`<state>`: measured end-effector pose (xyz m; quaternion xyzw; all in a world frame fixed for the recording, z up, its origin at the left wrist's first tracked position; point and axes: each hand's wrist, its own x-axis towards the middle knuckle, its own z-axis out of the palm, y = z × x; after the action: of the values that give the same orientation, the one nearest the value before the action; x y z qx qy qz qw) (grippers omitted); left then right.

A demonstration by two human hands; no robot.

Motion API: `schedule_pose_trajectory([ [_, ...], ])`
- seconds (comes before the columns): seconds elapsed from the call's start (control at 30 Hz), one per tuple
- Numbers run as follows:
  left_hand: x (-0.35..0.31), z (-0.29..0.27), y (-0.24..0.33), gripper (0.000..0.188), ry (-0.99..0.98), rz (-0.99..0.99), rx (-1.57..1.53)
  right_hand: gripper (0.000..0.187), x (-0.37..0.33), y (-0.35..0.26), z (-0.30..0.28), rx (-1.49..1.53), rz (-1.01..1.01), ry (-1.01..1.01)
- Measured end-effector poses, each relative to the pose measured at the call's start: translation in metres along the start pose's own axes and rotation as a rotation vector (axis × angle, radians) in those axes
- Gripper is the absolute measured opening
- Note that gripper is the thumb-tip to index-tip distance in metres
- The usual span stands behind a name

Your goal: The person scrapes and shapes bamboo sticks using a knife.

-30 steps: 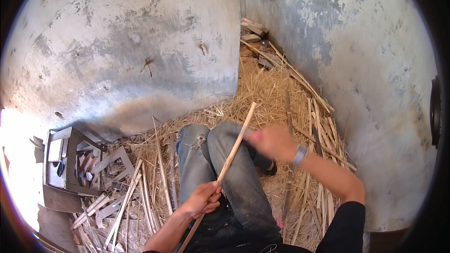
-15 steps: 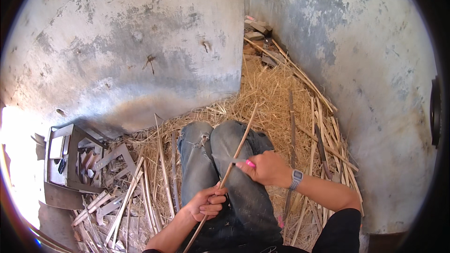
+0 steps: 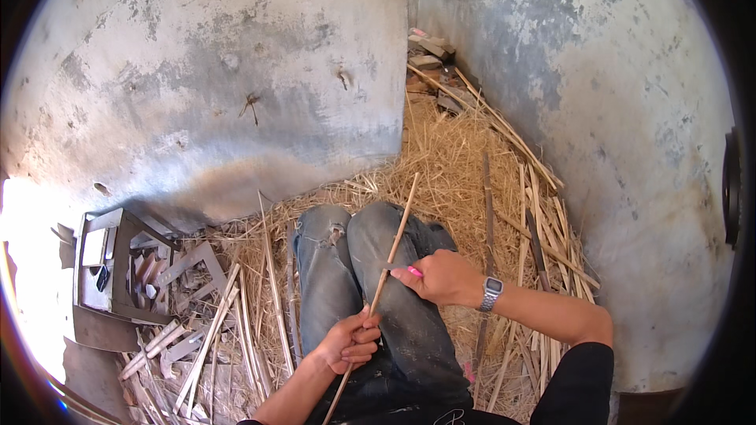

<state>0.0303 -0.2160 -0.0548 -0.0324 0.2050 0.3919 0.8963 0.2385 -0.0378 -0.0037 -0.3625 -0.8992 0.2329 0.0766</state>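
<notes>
A long thin bamboo stick [image 3: 396, 242] runs diagonally over my jeans-clad knees [image 3: 358, 267], its tip pointing up toward the straw. My left hand [image 3: 350, 341] is closed around the lower part of the stick. My right hand [image 3: 442, 277], with a wristwatch, grips a small pink-handled knife [image 3: 412, 271] whose blade rests against the stick near its middle.
Straw and split bamboo strips [image 3: 535, 220] cover the floor along the right wall. At the left lie a metal frame box [image 3: 110, 264] and loose strips and scraps [image 3: 197, 330]. Weathered concrete walls meet at a corner [image 3: 409, 47] with rubble.
My right hand with the knife has slid down the stick toward my left hand. The stick has tilted slightly more upright.
</notes>
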Motion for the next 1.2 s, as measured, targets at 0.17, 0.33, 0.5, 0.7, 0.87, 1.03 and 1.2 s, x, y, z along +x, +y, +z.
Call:
schedule_pose_trajectory([
  [0.17, -0.001, 0.003, -0.001, 0.039, 0.027, 0.003, -0.003, 0.076, 0.003, 0.001, -0.001, -0.009, 0.025, -0.012],
  [0.33, -0.004, 0.004, -0.002, 0.039, 0.026, -0.006, -0.032, 0.079, -0.003, -0.005, 0.018, -0.066, -0.045, -0.004],
  [0.5, -0.009, -0.001, 0.0, 0.038, 0.008, -0.006, -0.086, 0.084, 0.015, -0.004, 0.005, -0.051, -0.053, -0.124],
  [0.7, -0.019, -0.008, -0.003, 0.038, -0.047, -0.013, -0.046, 0.083, 0.061, 0.153, -0.052, -0.101, 0.504, 0.092],
  [0.87, -0.013, -0.018, 0.001, 0.036, -0.055, -0.037, -0.119, 0.078, 0.058, 0.099, -0.054, 0.099, 0.232, 0.267],
  [1.03, -0.013, -0.031, 0.006, 0.036, -0.209, -0.093, -0.239, 0.069, 0.043, 0.047, -0.037, 0.148, 0.093, 0.309],
  [1.2, -0.012, -0.024, 0.006, 0.035, -0.112, -0.045, -0.1, 0.053, 0.043, 0.053, -0.038, 0.303, 0.114, 0.372],
])
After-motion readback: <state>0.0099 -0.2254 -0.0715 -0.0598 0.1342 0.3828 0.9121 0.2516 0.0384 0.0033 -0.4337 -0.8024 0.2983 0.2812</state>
